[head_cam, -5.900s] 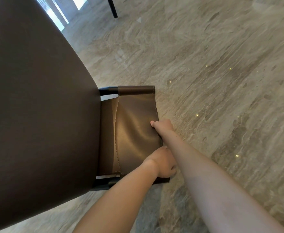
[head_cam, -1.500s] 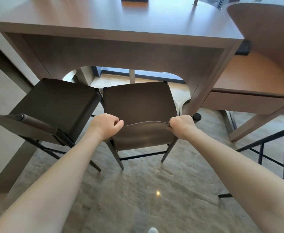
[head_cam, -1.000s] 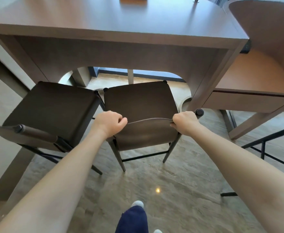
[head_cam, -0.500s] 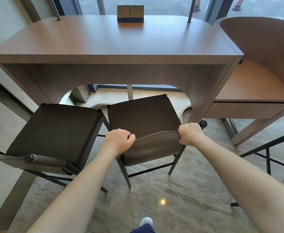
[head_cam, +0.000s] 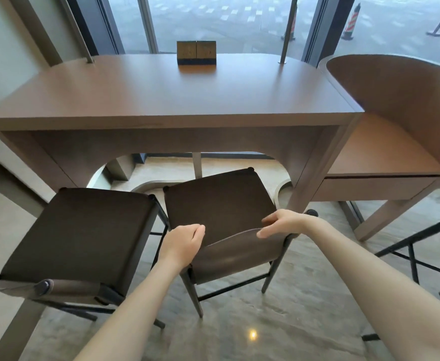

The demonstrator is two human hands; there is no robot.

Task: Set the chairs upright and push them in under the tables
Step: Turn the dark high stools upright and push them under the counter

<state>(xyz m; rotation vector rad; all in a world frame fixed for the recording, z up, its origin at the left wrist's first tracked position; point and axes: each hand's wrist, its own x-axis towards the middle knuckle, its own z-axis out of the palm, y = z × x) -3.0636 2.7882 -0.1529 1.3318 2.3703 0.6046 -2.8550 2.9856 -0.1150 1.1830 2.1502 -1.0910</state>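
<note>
Two dark brown chairs stand upright side by side at the wooden table [head_cam: 161, 121]. The right chair [head_cam: 218, 201] faces the table, its seat front reaching into the arched opening under the top. My left hand [head_cam: 181, 246] rests on the left end of its curved backrest [head_cam: 239, 254], fingers loosely bent. My right hand [head_cam: 281, 224] hovers at the backrest's right end with fingers stretched out, barely touching the top edge. The left chair [head_cam: 83, 235] stands a little further out from the table, angled slightly.
A small wooden block holder [head_cam: 196, 52] sits at the table's far edge by the window. A curved wooden bench [head_cam: 385, 142] adjoins the table on the right. A black metal frame [head_cam: 427, 256] stands at the right edge. The floor is polished stone.
Both hands have loosened from a firm grip on the backrest; the right fingers have straightened and lifted. The chair stands closer to the table than before.
</note>
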